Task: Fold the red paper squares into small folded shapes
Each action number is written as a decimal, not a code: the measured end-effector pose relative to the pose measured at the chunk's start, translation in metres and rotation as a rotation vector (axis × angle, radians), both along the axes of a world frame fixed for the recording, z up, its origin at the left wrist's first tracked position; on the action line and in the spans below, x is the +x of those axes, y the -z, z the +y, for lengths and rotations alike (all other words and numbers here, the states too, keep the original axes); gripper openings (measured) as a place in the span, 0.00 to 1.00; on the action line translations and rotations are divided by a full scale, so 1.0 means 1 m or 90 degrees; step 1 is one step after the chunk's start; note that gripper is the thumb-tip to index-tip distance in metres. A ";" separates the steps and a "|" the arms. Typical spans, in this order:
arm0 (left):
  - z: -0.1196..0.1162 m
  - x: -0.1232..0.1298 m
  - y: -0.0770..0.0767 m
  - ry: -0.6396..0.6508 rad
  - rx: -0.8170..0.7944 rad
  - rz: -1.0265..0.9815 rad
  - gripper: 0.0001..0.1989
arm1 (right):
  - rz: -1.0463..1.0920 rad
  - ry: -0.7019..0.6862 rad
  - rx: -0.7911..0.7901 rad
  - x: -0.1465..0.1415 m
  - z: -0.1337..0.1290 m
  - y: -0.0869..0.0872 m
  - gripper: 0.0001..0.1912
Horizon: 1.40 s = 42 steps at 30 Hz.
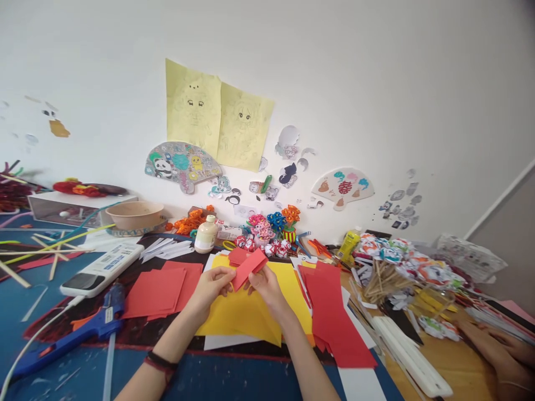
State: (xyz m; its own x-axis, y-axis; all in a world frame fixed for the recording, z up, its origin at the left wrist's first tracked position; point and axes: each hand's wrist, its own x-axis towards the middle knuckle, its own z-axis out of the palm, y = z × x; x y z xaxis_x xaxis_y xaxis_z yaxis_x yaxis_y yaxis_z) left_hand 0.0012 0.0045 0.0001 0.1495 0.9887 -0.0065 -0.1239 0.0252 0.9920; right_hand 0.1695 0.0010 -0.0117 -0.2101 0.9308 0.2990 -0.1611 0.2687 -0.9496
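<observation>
Both hands pinch a folded strip of red paper (248, 271) above the yellow paper sheets (238, 320). My left hand (215, 287) grips its lower left side between thumb and fingers. At its right side, my right hand (267, 287) has the thumb on top and the fingers underneath. Just behind the strip lies another red paper piece (237, 255). Square red papers (156, 292) are piled left of my left hand, and longer red sheets (334, 312) lie to the right of my right hand.
At the left are a blue glue gun (92, 328), a white power strip (104, 270) and a beige bowl (134, 214). A glue bottle (206, 235) and pipe-cleaner flowers (276, 223) stand along the wall. Another person's hand (493, 345) rests at the far right, near a white paper trimmer (412, 356).
</observation>
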 end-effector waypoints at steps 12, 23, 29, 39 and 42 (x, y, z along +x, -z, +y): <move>-0.008 0.003 -0.011 -0.055 0.275 0.171 0.21 | -0.014 -0.025 -0.055 0.008 -0.007 -0.011 0.21; -0.019 -0.001 -0.027 0.133 0.061 -0.045 0.21 | -0.002 0.043 -0.109 0.010 -0.016 -0.018 0.17; -0.020 0.000 -0.028 0.145 0.042 -0.008 0.18 | -0.036 0.016 -0.102 0.012 -0.013 -0.017 0.15; -0.016 0.001 -0.023 0.104 0.096 0.085 0.16 | -0.107 0.007 -0.028 0.013 -0.013 -0.020 0.14; -0.017 0.001 -0.023 0.099 0.136 0.135 0.15 | -0.126 0.004 -0.017 0.012 -0.014 -0.019 0.14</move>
State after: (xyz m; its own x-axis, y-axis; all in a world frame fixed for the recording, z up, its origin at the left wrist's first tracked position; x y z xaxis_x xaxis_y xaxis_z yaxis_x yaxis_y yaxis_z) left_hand 0.0025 -0.0120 0.0235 0.3168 0.9363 0.1519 0.0746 -0.1843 0.9800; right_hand 0.1813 -0.0126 0.0070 -0.2563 0.9393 0.2280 0.0312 0.2438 -0.9693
